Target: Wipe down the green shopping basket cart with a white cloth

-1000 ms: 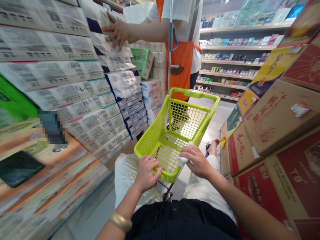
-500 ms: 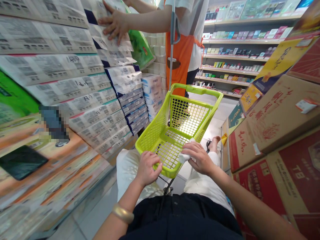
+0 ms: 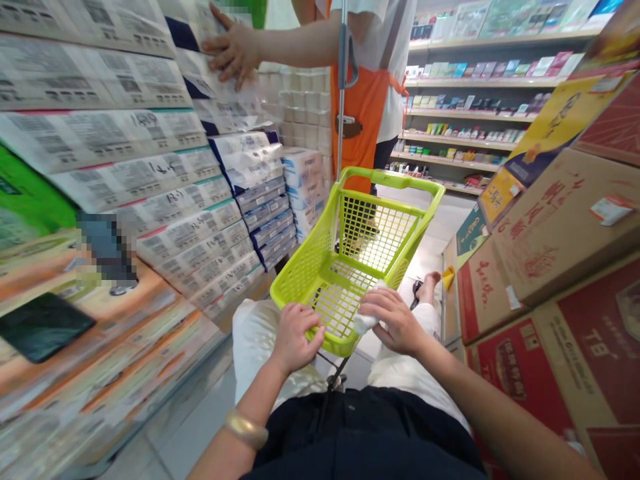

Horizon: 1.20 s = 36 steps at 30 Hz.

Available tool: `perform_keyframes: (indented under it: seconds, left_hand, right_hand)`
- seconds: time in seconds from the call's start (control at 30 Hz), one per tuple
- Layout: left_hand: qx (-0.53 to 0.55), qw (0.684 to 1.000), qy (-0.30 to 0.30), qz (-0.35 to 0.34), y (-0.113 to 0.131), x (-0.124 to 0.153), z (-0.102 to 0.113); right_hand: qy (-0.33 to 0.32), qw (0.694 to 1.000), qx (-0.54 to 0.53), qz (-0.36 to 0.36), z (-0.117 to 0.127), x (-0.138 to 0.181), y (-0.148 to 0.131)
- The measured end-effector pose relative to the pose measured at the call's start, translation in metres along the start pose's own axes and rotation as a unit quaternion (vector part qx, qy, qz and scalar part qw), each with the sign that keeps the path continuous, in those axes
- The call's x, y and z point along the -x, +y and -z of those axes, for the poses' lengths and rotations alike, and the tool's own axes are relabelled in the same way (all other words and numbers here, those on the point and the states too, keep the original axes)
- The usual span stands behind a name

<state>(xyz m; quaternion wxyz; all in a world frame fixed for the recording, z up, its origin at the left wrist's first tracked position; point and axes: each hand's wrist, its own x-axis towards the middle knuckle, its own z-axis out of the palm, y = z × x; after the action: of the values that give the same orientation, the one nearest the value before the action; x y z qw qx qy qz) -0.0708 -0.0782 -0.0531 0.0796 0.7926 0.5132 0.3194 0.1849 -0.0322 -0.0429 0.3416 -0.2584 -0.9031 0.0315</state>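
A lime-green plastic shopping basket [image 3: 340,347] with mesh sides stands between my knees, its handle bar on the far side. My left hand [image 3: 296,335] is closed over the near left rim of the basket. In my right hand [image 3: 396,321] is a crumpled white cloth [image 3: 367,324], pressed against the basket's right rim near the front corner. Whether it is fabric or paper I cannot tell. Through the mesh, the inside of the basket shows no goods.
Stacked white cartons [image 3: 165,160] rise at left, beside a dark phone [image 3: 47,327] on orange packs. Cardboard boxes [image 3: 565,220] crowd the right. Ahead, a co-worker in an orange apron [image 3: 357,120] rests a hand on the stack, near stocked shelves [image 3: 460,113].
My right hand has slid the cloth slightly toward me along the rim. The co-worker's green pack has gone up, mostly out of view. My left hand stays put.
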Motion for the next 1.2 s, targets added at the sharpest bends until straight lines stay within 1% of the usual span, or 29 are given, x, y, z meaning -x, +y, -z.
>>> perform_keyframes:
  seconds: [0.07,0.1,0.17,0.3,0.37,0.43,0.47,0.57,0.63,0.77,0.93,1.2]
  left_hand:
    - [0.001,1.0,0.002,0.003,0.001,0.0,-0.001]
    - [0.001,1.0,0.003,0.004,0.001,0.0,-0.002]
    - [0.003,1.0,0.005,0.003,0.001,0.0,-0.003]
    - [0.003,1.0,0.002,0.001,0.001,0.0,-0.001]
    - [0.003,1.0,0.0,-0.001,0.0,0.001,0.0]
    - [0.004,1.0,0.0,-0.003,-0.001,0.001,0.0]
    - [0.005,1.0,0.002,-0.005,-0.001,0.001,0.0]
    - [0.005,1.0,0.004,-0.005,0.0,0.001,-0.002]
    - [0.004,1.0,0.002,-0.005,0.002,0.0,-0.002]
    - [0.003,1.0,-0.005,-0.003,0.004,-0.001,-0.001]
    - [0.0,1.0,-0.012,-0.009,0.0,-0.001,0.005]
    - [-0.003,1.0,-0.007,-0.014,-0.016,-0.008,0.008]
  right_hand:
    - [0.03,0.999,0.011,-0.03,0.005,-0.004,0.009]
    - [0.044,0.998,0.013,-0.041,0.004,-0.004,0.009]
    - [0.053,0.998,0.008,-0.045,-0.002,-0.002,0.0]
    - [0.019,1.0,-0.013,0.001,-0.019,0.009,-0.033]
    - [-0.006,0.999,-0.018,0.029,-0.021,0.011,-0.037]
    - [-0.021,0.999,-0.015,0.042,-0.015,0.01,-0.028]
    - [-0.019,0.999,-0.011,0.036,-0.012,0.008,-0.02]
    - [0.026,0.999,0.004,-0.019,-0.003,0.003,0.005]
    - [0.059,0.996,0.003,-0.06,-0.003,0.0,0.014]
    - [0.087,0.99,-0.005,-0.109,-0.012,-0.001,0.008]
    - [0.087,0.991,-0.01,-0.104,-0.019,0.001,-0.004]
    - [0.115,0.987,-0.005,-0.112,-0.03,0.002,-0.013]
